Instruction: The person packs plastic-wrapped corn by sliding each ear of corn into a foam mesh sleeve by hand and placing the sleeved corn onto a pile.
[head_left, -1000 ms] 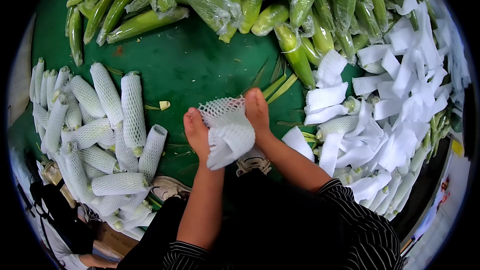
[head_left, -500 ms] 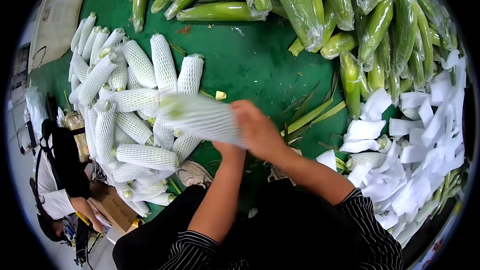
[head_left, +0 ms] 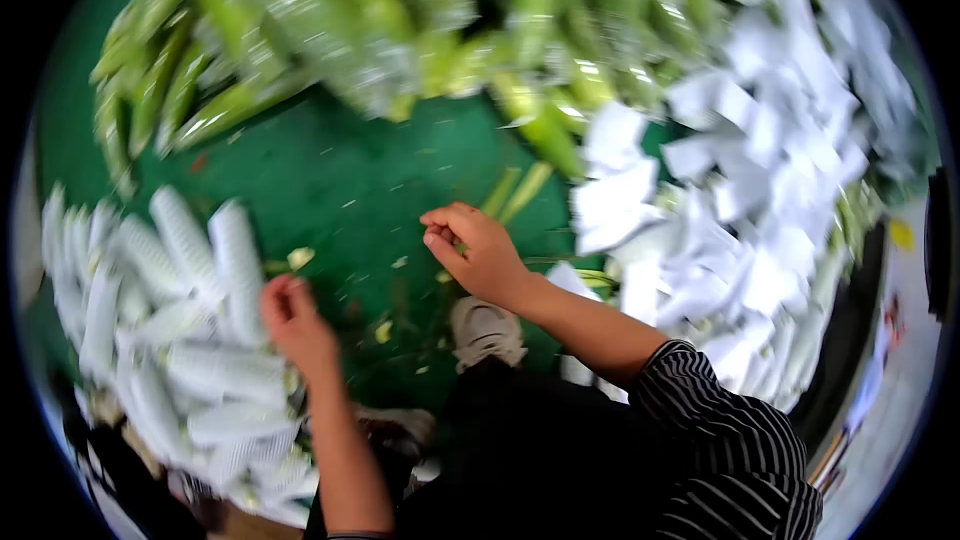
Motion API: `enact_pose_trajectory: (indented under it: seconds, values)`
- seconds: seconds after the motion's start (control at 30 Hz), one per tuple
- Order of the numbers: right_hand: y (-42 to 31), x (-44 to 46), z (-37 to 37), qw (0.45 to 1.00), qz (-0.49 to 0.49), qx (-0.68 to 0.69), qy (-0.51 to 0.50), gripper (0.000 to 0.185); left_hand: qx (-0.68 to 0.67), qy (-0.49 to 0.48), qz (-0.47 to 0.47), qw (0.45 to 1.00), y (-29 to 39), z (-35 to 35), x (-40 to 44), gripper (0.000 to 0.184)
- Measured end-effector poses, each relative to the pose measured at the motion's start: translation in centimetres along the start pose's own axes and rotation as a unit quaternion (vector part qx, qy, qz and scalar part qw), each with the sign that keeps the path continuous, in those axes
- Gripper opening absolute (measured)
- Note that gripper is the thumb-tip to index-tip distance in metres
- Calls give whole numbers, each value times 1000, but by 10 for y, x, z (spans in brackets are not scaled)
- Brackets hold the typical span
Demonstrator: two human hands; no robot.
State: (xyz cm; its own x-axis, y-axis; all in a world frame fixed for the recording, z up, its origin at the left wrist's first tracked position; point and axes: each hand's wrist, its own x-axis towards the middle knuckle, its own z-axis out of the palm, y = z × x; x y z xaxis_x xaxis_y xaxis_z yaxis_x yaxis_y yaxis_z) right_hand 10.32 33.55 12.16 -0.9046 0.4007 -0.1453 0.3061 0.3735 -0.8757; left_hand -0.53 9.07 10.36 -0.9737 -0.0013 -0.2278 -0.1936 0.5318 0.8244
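My left hand (head_left: 296, 325) is beside the right edge of a pile of pale corn ears in white foam net sleeves (head_left: 238, 270). Its slightly blurred fingers are bent and a little apart, with nothing visible between them. Farther right, above the green floor (head_left: 385, 180), my right hand (head_left: 478, 252) has its fingers curled in towards the thumb, and nothing shows in it. White foam net sleeves (head_left: 700, 280) lie heaped to the right of that hand.
Film-wrapped green corn ears (head_left: 400, 30) are piled along the far side. Loose leaf strips (head_left: 525, 190) and small scraps (head_left: 300, 258) lie on the floor. My shoe (head_left: 485, 330) is in front of me. Sleeved ears fill the left side.
The sleeved corn ear that both hands held has been let go. My hands have moved apart, left hand by the pile. The view has swung to the right.
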Motion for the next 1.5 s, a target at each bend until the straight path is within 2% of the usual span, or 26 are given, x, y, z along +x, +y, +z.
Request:
enact_pose_trajectory:
  seconds: [0.07, 0.1, 0.17, 0.23, 0.27, 0.33, 0.37, 0.43, 0.47, 0.57, 0.6, 0.7, 0.73, 0.77, 0.83, 0.9, 0.97, 1.03, 1.1, 1.13, 1.17, 1.27, 1.3, 1.37, 1.43, 1.5]
  values:
    - [26, -26, -44, 983, -57, -152, 86, 30, -33, -20, 63, 997, -2, 3, 19, 12]
    - [36, -38, -66, 969, -57, -204, 128, 33, 50, -48, 91, 993, 8, 3, 25, 16]
    - [53, -59, -104, 934, -13, -308, 179, 47, 180, -75, 276, 941, 30, 19, 38, 20]
    - [64, -68, -132, 895, 102, -407, 150, 76, 209, -88, 405, 886, 61, 43, 53, 29]
    - [70, -72, -143, 872, 146, -453, 110, 85, 206, -63, 398, 892, 78, 56, 62, 33]
    - [83, -78, -157, 890, 172, -422, 10, 86, 139, 4, 397, 907, 105, 80, 84, 37]
    - [80, -78, -156, 901, 123, -414, 34, 68, 71, 40, 404, 911, 116, 89, 92, 37]
    - [77, -83, -158, 897, 153, -415, 6, 41, 155, 32, 595, 788, 154, 97, 97, 32]
    - [72, -83, -155, 918, 118, -376, 36, 34, 194, 26, 675, 711, 171, 98, 101, 30]
    - [37, -78, -147, 963, -3, -250, 105, 17, 291, -59, 739, 605, 210, 104, 132, 19]
    - [19, -70, -148, 971, -38, -213, 100, 18, 242, -90, 773, 580, 220, 109, 138, 16]
    - [-12, -54, -123, 988, -36, -31, 150, 19, 153, -170, 769, 597, 259, 86, 136, 21]
    - [-6, -48, -103, 979, -24, 62, 195, 19, 96, -158, 744, 642, 268, 69, 121, 25]
    - [-18, -34, -91, 966, -2, 158, 206, 19, 30, -148, 717, 681, 273, 51, 99, 30]
    - [-40, -2, -71, 919, 17, 339, 202, 18, 26, -247, 628, 737, 289, 31, 47, 33]
    - [-71, 22, -65, 875, 47, 459, 147, 10, 9, -241, 583, 776, 266, 50, 14, 43]
    - [-90, 33, -51, 843, 23, 521, 130, 8, 55, -268, 467, 841, 237, 68, 7, 37]
    - [-77, 31, -38, 705, 146, 691, 60, 8, -79, -253, 178, 948, 201, 75, 3, 7]
    - [-72, 23, -29, 754, 155, 638, 7, 16, -108, -242, 144, 953, 181, 72, 6, 16]
    - [-78, 21, -33, 830, 132, 541, -29, 25, -113, -221, 125, 961, 175, 71, 6, 17]
    - [-75, 17, -32, 832, 115, 538, -70, 29, -117, -200, 106, 967, 170, 72, 7, 18]
    - [-77, 20, -42, 987, -78, 132, -55, 24, -123, -182, 122, 968, 153, 68, 9, 18]
    - [-75, 26, -44, 981, -186, -31, -38, 22, -134, -201, 108, 964, 144, 69, 9, 20]
    - [-60, 33, -34, 944, -276, -165, -78, 21, -151, -234, 71, 958, 120, 72, 4, 25]
    - [-60, 35, -39, 924, -357, -133, -17, 20, -188, -241, 88, 948, 115, 71, 2, 31]
    - [-55, 29, -47, 934, -350, -48, 56, 24, -214, -218, 103, 947, 118, 67, 2, 32]
